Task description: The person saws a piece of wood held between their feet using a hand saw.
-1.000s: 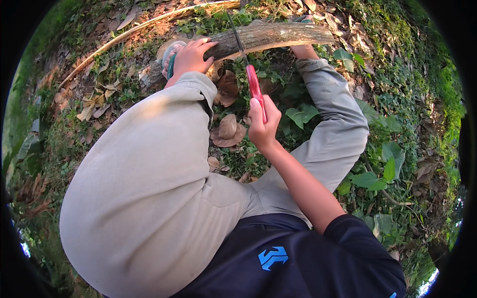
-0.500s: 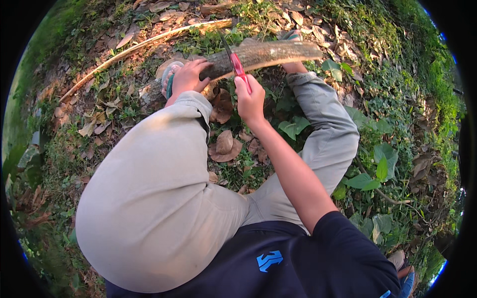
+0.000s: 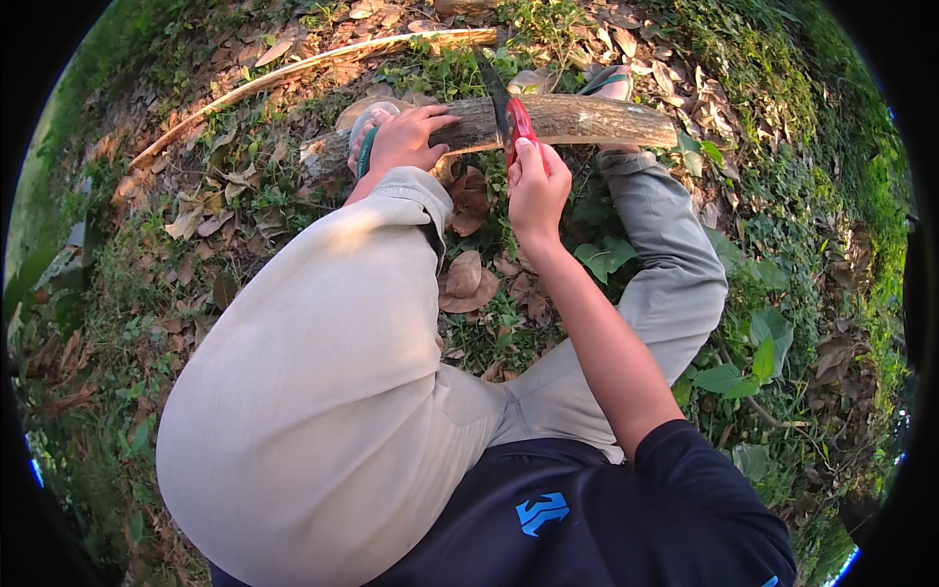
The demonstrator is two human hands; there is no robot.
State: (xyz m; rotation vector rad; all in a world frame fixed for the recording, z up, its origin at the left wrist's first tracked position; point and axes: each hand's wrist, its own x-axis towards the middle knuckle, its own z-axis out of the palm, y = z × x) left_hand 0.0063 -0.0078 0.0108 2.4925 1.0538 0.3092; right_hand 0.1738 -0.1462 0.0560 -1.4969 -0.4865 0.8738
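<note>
A bark-covered log (image 3: 606, 119) lies crosswise over the ground at my feet. My left hand (image 3: 406, 139) rests on its left part, the fingers bent over the top of the bark. In my right hand (image 3: 538, 194) is the red handle of a hand saw (image 3: 520, 119), with the fingers wrapped round it. Its dark blade stretches across the log, away from me, to the right of my left hand. Where the teeth meet the wood, I cannot make out any cut.
My sandalled feet, the left (image 3: 370, 129) and the right (image 3: 616, 86), are close to the log. A long, pale curved branch (image 3: 293, 73) lies beyond it. Dry leaves (image 3: 468, 284) and green plants (image 3: 743, 377) cover the ground around my bent legs.
The whole view has shifted, so that log, hands and legs sit further right. The saw has slid slightly away from me across the log. My left hand keeps its place on the bark.
</note>
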